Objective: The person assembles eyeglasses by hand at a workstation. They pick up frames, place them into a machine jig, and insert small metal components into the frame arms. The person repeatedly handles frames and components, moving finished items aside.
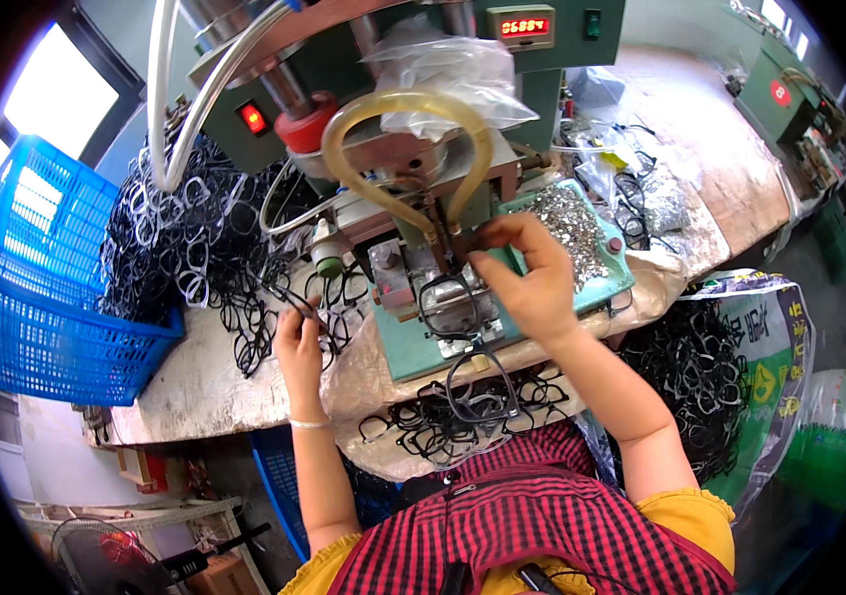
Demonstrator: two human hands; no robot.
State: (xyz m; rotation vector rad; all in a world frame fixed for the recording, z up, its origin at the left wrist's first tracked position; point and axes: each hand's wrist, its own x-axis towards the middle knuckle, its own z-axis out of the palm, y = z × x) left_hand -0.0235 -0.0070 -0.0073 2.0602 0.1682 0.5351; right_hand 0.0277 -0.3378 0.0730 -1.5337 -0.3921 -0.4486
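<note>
A dark eyeglass frame (pixel 483 413) lies at the bench press (pixel 413 159). One rim is under the press tool, and the other hangs toward me over the front edge of the green base (pixel 405 352). My right hand (pixel 534 283) is closed beside the tool, thumb and forefinger pinched at the frame's far end; what sits between the fingertips is hidden. To the left, my left hand (pixel 300 342) has its fingers closed on another black eyeglass frame (pixel 289 297), at the edge of a loose heap of frames (pixel 244 327).
A tray of small shiny metal parts (pixel 570 233) stands right of the press. A blue basket (pixel 56 337) tilts at the left beside a tall pile of frames (pixel 160 238). More frames lie at the table's front edge (pixel 433 426) and in a sack (pixel 770 347) at the right.
</note>
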